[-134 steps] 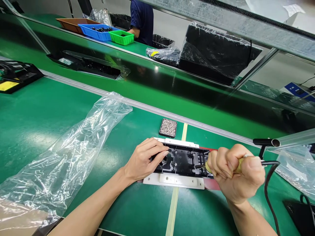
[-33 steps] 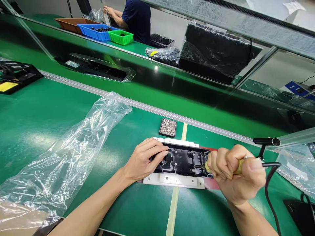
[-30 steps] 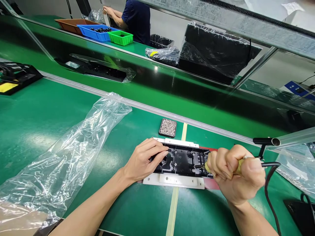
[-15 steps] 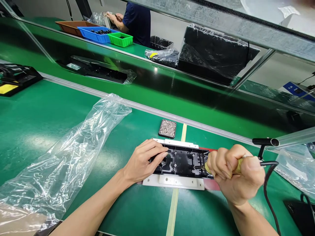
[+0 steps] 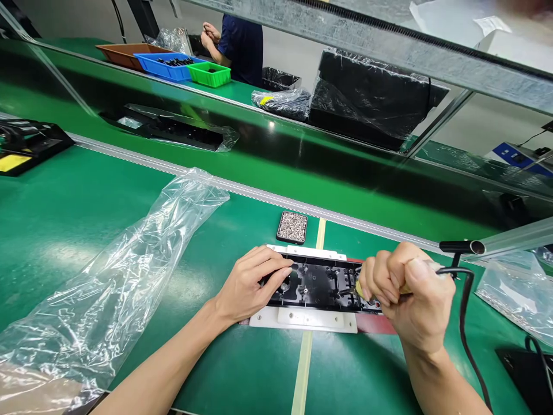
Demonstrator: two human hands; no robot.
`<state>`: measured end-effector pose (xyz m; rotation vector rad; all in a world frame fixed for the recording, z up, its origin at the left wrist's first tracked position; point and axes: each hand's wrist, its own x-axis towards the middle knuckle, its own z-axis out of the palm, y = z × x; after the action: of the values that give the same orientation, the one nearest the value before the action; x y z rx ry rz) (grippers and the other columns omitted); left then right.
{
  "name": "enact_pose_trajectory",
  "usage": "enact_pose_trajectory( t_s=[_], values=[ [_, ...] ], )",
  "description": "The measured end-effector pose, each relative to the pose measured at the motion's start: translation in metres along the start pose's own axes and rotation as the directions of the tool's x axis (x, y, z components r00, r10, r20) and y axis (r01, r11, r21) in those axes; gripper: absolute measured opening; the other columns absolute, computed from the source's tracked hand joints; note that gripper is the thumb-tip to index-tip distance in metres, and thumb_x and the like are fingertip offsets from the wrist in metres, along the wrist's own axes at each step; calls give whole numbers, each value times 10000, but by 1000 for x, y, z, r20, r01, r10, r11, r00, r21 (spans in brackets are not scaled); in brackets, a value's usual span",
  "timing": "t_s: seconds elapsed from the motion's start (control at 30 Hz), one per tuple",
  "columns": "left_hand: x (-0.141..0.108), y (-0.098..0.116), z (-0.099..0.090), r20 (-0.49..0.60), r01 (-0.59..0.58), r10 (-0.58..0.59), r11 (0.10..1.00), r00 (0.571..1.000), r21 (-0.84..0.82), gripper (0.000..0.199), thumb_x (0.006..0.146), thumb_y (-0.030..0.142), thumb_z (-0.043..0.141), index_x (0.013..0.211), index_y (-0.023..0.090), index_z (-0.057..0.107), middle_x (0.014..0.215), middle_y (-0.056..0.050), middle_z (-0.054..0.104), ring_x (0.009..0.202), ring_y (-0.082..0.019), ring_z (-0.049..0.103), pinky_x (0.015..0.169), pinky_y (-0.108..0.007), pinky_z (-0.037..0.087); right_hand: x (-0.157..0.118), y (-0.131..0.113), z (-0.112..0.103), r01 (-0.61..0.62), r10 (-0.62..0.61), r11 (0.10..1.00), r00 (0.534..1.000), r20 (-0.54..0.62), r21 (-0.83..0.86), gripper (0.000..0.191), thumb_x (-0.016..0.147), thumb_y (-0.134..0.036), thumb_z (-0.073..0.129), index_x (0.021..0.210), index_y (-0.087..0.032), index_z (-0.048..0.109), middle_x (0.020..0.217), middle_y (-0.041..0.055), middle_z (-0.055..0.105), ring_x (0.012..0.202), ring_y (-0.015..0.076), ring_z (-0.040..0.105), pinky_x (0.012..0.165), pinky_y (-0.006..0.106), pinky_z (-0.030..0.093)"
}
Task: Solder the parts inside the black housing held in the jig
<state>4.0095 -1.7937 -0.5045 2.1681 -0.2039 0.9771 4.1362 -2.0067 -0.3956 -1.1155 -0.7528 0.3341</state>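
Spanning a factory line, the glossy green tabletop (image 5: pixel 64 219) bears no readable writing, while the left hand (image 5: pixel 250 282) presses flat on the black plastic housing (image 5: pixel 319 282) and the right hand (image 5: pixel 410 294) is clamped on a yellow-handled corded tool (image 5: pixel 360 290).

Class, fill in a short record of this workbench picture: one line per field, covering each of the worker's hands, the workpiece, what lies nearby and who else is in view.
left hand: pressed flat on the left end of the black plastic housing
right hand: fist closed on a corded electric screwdriver, tip at the housing's right end
fixture: white jig plate under the housing
beyond it: small tray of screws
left of it: empty clear plastic bag
surface: green bench mat
other person: stands at the far bench
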Motion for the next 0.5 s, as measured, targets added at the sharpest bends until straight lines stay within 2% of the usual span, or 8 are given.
enact_pose_trajectory(
  t_s=[0.13, 0.33, 0.5],
  values=[
    [1, -1, 0, 3, 5, -5, 1000, 1000, 2, 211, 1025, 102, 666, 1203, 193, 734, 988, -59, 738, 881, -186, 666, 821, -371, 514, 2, -6, -4, 4, -4, 1000, 1000, 9, 11, 439, 990, -401, 670, 635, -202, 505, 489, -53, 369, 423, 102, 342, 420, 258, 386],
    [0, -1, -1, 16, 11, -11, 1000, 1000, -5, 225, 1022, 85, 670, 1207, 199, 727, 1024, -49, 747, 905, -176, 674, 863, -372, 508, 21, -14, -13, 125, -125, 992, 982, -142, -10, 421, 1013, -399, 622, 652, -201, 532, 469, -59, 371, 375, 88, 316, 369, 236, 383],
    [0, 0, -2, 24, 17, -17, 1000, 1000, 1, 233, 1020, 74, 665, 1205, 201, 724, 1028, -44, 744, 912, -173, 674, 892, -368, 510, 42, -11, -9, 193, -206, 978, 952, -226, -82, 408, 1023, -421, 632, 694, -208, 515, 480, -68, 368, 367, 86, 306, 340, 213, 341]
  ],
)
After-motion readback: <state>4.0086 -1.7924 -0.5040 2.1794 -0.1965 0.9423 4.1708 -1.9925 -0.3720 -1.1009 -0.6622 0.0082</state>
